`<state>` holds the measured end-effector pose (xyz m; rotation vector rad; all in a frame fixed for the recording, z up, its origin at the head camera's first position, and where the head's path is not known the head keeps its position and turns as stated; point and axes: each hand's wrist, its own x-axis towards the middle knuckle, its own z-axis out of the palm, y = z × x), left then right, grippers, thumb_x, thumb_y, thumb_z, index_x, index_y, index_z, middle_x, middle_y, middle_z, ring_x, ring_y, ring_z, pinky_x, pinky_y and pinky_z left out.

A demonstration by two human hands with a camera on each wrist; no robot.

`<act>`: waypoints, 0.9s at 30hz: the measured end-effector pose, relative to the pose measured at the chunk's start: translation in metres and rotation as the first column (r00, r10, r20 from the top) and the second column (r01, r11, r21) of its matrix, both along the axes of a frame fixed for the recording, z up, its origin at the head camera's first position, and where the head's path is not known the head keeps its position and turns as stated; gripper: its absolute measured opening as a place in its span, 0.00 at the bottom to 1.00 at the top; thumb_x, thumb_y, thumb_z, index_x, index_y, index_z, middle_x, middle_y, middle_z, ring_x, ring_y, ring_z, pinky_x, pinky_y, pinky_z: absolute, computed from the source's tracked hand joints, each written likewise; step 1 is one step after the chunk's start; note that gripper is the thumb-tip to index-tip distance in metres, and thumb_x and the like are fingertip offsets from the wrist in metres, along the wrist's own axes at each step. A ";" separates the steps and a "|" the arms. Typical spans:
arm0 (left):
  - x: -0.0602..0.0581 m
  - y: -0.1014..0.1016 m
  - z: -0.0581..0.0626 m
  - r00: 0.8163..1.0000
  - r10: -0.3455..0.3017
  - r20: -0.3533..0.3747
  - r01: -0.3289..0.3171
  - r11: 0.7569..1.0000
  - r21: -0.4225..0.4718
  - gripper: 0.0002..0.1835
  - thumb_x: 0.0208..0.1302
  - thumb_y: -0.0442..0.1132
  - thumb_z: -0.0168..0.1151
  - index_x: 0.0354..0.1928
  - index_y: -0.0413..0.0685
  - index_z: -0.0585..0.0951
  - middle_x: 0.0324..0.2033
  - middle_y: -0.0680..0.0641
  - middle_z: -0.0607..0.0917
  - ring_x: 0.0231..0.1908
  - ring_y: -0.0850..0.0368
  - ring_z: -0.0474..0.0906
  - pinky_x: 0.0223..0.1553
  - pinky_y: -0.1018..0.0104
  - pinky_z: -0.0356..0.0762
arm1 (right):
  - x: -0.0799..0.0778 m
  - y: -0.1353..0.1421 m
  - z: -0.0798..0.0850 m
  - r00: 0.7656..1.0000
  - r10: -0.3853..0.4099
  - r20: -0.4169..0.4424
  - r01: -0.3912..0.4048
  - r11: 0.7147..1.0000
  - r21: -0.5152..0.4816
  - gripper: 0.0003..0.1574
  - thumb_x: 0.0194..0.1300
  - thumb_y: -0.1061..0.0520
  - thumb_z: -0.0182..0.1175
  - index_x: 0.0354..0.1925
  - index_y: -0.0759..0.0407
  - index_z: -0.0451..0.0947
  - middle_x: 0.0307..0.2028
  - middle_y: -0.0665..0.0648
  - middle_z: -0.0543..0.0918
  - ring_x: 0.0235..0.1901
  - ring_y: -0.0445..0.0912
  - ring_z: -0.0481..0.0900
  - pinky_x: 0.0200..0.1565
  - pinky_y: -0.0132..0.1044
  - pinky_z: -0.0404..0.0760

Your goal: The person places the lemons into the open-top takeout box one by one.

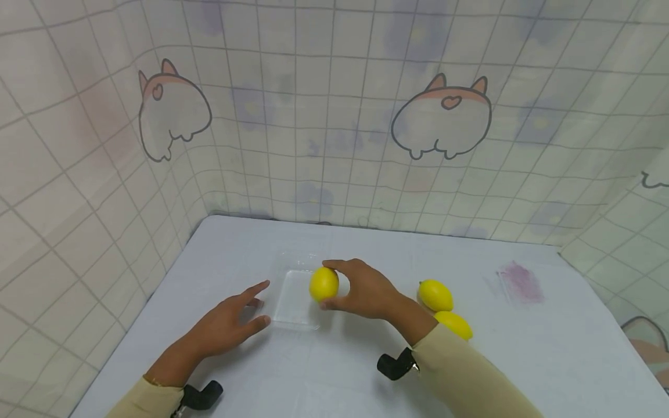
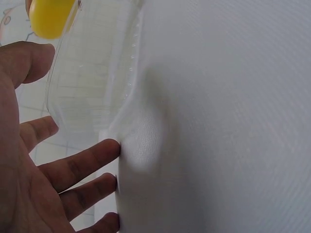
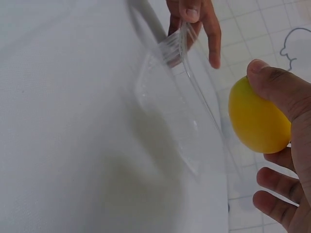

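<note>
Lemon (image 1: 324,285) appears raised at the right side of the clear box (image 1: 295,297), pinched in the grip of the right hand (image 1: 367,291), the nearer one; its long axis seems to run from thumb to fingers. The left hand (image 1: 226,325), fingers spread, is just beside the box's left edge; I can't tell if it touches. Two spare lemons (image 1: 435,295) lie right of the box on the bench (image 1: 533,348).

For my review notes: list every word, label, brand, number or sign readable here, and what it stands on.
None can be read in any view.
White gridded wall covering: animal drawings; faint purple marks too blurred to read.
Three yellow oval lemons, clear rectangular plastic box: no print visible.
Flat pinkish-purple item: too blurred to tell.
</note>
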<state>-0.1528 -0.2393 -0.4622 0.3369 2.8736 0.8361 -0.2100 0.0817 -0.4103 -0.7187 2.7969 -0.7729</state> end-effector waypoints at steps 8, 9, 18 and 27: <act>0.001 0.000 0.001 1.000 -0.004 -0.008 0.004 1.000 -0.002 0.42 0.68 0.66 0.61 0.80 0.65 0.61 0.60 0.46 0.82 0.68 0.37 0.70 0.63 0.30 0.66 | -0.001 -0.011 -0.003 1.000 0.027 -0.004 -0.027 1.000 -0.002 0.54 0.54 0.28 0.73 0.75 0.38 0.68 0.66 0.47 0.76 0.64 0.47 0.73 0.61 0.52 0.77; 0.001 0.000 0.001 1.000 -0.004 -0.009 0.004 1.000 -0.003 0.42 0.68 0.66 0.61 0.80 0.65 0.61 0.60 0.46 0.82 0.67 0.37 0.70 0.63 0.30 0.66 | -0.002 -0.012 -0.004 1.000 0.029 -0.005 -0.029 1.000 -0.003 0.54 0.54 0.28 0.73 0.75 0.38 0.68 0.66 0.47 0.76 0.64 0.47 0.73 0.61 0.52 0.77; 0.002 -0.001 0.002 1.000 -0.011 -0.008 0.011 1.000 -0.003 0.42 0.68 0.66 0.61 0.80 0.64 0.61 0.59 0.46 0.83 0.66 0.38 0.71 0.63 0.30 0.67 | -0.002 -0.024 -0.007 0.999 0.051 -0.009 -0.050 0.999 0.009 0.54 0.55 0.28 0.73 0.75 0.39 0.68 0.66 0.47 0.76 0.63 0.46 0.74 0.62 0.51 0.76; 0.003 0.000 0.004 1.000 -0.002 0.021 0.002 1.000 0.020 0.42 0.68 0.67 0.61 0.80 0.66 0.61 0.60 0.47 0.82 0.66 0.39 0.71 0.64 0.30 0.66 | -0.003 -0.036 -0.010 0.995 0.093 -0.028 -0.093 0.996 0.007 0.54 0.56 0.27 0.72 0.74 0.43 0.69 0.67 0.46 0.76 0.65 0.49 0.73 0.65 0.51 0.74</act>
